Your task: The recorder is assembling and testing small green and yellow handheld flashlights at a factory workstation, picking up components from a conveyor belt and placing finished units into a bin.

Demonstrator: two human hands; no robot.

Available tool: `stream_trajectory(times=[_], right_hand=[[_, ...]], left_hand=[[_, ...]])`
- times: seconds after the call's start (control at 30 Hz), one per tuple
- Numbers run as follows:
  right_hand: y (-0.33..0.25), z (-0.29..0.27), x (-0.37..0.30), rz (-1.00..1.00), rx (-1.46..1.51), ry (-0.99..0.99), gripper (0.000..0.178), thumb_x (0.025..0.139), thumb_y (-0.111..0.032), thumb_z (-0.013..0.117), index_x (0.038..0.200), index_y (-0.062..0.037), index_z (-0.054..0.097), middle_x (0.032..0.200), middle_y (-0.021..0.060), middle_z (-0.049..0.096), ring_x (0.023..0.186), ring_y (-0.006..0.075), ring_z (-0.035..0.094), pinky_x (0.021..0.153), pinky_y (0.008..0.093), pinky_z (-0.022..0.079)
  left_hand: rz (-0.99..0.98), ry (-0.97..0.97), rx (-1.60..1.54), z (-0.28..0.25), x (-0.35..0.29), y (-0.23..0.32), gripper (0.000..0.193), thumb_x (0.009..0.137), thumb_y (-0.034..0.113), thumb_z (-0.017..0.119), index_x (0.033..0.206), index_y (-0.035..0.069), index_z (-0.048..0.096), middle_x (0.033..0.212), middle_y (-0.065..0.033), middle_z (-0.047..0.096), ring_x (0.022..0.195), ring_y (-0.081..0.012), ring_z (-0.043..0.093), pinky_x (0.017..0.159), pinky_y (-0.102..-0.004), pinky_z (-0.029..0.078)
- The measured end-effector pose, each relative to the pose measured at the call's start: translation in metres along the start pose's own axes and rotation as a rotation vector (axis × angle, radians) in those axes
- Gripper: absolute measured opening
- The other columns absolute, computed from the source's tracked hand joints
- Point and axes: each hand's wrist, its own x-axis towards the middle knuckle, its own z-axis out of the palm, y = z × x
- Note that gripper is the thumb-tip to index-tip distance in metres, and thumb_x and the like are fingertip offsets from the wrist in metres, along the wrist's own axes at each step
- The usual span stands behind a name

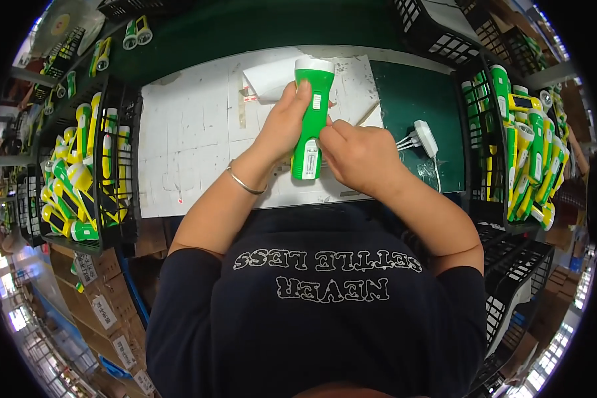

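A green flashlight [317, 121] with a white head stands nearly upright in the picture, over the white sheet on the table. My left hand [286, 119] is wrapped round its upper body, the thumb lying near the head. A white slide switch and a pale label show on the side facing up. Against the lower right side of the body presses my right hand [359, 151], its fingers curled and pinched together. Whether those fingertips hold something small is hidden. A metal bangle circles my left wrist.
Black crates of green and yellow flashlights stand at the left [79, 172] and right [534, 146]. A white power adapter [426, 138] with cables lies on the green table at right. Behind my hands rests a curled white paper [268, 78]. Two flashlights [137, 33] sit at far left.
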Motion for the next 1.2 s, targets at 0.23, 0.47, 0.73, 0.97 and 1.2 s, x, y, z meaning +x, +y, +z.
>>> stream_trajectory(times=[0.23, 0.47, 0.73, 0.97, 1.2], right_hand=[[-0.024, -0.008, -0.031, -0.388, 0.476, -0.184, 0.021, 0.073, -0.024, 0.065, 0.067, -0.0114, 0.049, 0.064, 0.0049, 0.049, 0.048, 0.0241, 0.052, 0.043, 0.0359, 0.042], [0.003, 0.023, 0.017, 0.502, 0.846, 0.039, 0.036, 0.077, -0.017, 0.07, 0.064, -0.0071, 0.038, 0.057, -0.0026, 0.038, 0.054, 0.005, 0.034, 0.048, 0.022, 0.033], [0.028, 0.042, 0.021, 0.635, 1.09, 0.05, 0.041, 0.08, -0.026, 0.067, 0.059, -0.0093, 0.036, 0.056, -0.0041, 0.039, 0.054, 0.0039, 0.035, 0.046, 0.0214, 0.03], [0.052, 0.015, 0.018, 0.623, 1.141, -0.052, 0.039, 0.079, -0.028, 0.067, 0.108, -0.0069, 0.054, 0.068, -0.0034, 0.05, 0.056, 0.0031, 0.038, 0.049, 0.0185, 0.028], [0.055, -0.003, 0.008, 0.446, 1.175, -0.274, 0.06, 0.066, -0.02, 0.078, 0.118, -0.0162, 0.049, 0.081, -0.0032, 0.052, 0.055, 0.0008, 0.032, 0.051, 0.0172, 0.027]], left_hand=[[-0.01, 0.077, -0.149, -0.028, 0.008, 0.005, 0.051, 0.094, 0.049, 0.034, 0.116, 0.004, 0.042, 0.095, -0.0122, 0.056, 0.071, -0.0169, 0.057, 0.057, -0.0303, 0.05], [-0.285, -0.069, -0.465, -0.017, 0.006, -0.004, 0.033, 0.09, 0.031, 0.05, 0.103, 0.001, 0.049, 0.088, -0.0148, 0.057, 0.072, -0.0228, 0.059, 0.062, -0.0346, 0.052], [-0.618, 0.039, -1.023, -0.03, 0.008, -0.006, 0.031, 0.088, 0.024, 0.054, 0.104, 0.0, 0.044, 0.087, -0.0139, 0.053, 0.069, -0.023, 0.054, 0.057, -0.0335, 0.05], [-0.055, -0.19, 0.649, -0.015, -0.02, 0.027, 0.048, 0.085, 0.027, 0.059, 0.121, 0.001, 0.042, 0.096, -0.0143, 0.058, 0.087, -0.0199, 0.058, 0.072, -0.0344, 0.05], [0.167, -0.338, 1.391, -0.043, -0.045, 0.055, 0.045, 0.068, 0.009, 0.063, 0.111, 0.0, 0.052, 0.101, -0.0197, 0.059, 0.092, -0.0348, 0.057, 0.082, -0.0372, 0.046]])
